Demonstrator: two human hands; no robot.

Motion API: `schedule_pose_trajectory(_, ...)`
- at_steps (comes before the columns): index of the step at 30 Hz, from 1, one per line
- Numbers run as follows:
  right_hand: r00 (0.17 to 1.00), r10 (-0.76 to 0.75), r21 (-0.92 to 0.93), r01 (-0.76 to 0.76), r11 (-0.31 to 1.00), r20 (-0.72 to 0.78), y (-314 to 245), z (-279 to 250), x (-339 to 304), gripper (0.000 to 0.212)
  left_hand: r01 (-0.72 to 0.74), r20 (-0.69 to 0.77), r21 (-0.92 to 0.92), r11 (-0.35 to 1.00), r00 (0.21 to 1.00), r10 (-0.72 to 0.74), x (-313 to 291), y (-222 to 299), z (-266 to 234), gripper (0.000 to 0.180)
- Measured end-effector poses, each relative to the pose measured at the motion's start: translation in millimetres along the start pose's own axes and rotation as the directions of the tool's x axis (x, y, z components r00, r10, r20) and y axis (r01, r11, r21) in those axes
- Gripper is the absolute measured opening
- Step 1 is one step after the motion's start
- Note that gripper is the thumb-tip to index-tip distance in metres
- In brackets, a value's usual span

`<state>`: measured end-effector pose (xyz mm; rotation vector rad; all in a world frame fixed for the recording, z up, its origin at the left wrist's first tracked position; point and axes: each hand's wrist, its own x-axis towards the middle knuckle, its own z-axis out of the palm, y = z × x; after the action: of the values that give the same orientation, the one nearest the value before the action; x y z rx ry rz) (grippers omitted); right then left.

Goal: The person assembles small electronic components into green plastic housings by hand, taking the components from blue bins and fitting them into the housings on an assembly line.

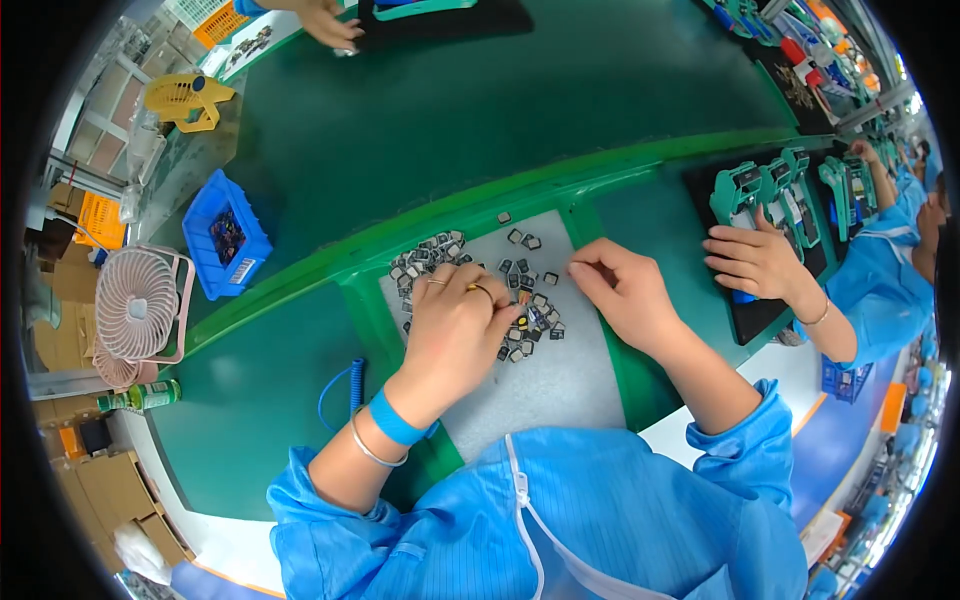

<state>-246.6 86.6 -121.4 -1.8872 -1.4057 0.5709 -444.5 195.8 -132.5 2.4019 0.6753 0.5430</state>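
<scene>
at a green workbench, a person's left hand [452,318] curls over a pile of small dark square parts [528,312] on a grey mat [560,385], its fingertips pinched; whether they grip a piece is hidden. the right hand [622,290] pinches at the mat's far edge, its contents too small to tell. a co-worker's hand [755,262] rests on a black tray [745,320] nearby.

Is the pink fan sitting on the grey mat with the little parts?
No, the pink fan stands far off at the person's left, while the grey mat with the little parts lies under both hands.
</scene>
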Motion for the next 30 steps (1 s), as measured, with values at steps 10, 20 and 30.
schedule_pose_trajectory(10,0.954,-0.219,-0.226,0.264,0.938,0.206,-15,6,-41,0.016,0.448,0.312,-0.821,0.354,0.871,-0.379,-12,0,-21,0.017)
schedule_pose_trajectory(20,0.941,-0.265,-0.177,0.304,0.936,0.212,-10,19,-33,0.013,0.559,0.575,-0.815,-0.155,0.744,-0.340,-52,0,6,0.030)
schedule_pose_trajectory(30,0.959,-0.278,0.027,0.277,0.960,0.049,9,42,-20,0.021,0.544,0.646,-0.762,-0.352,0.678,-0.351,-52,0,15,0.036)
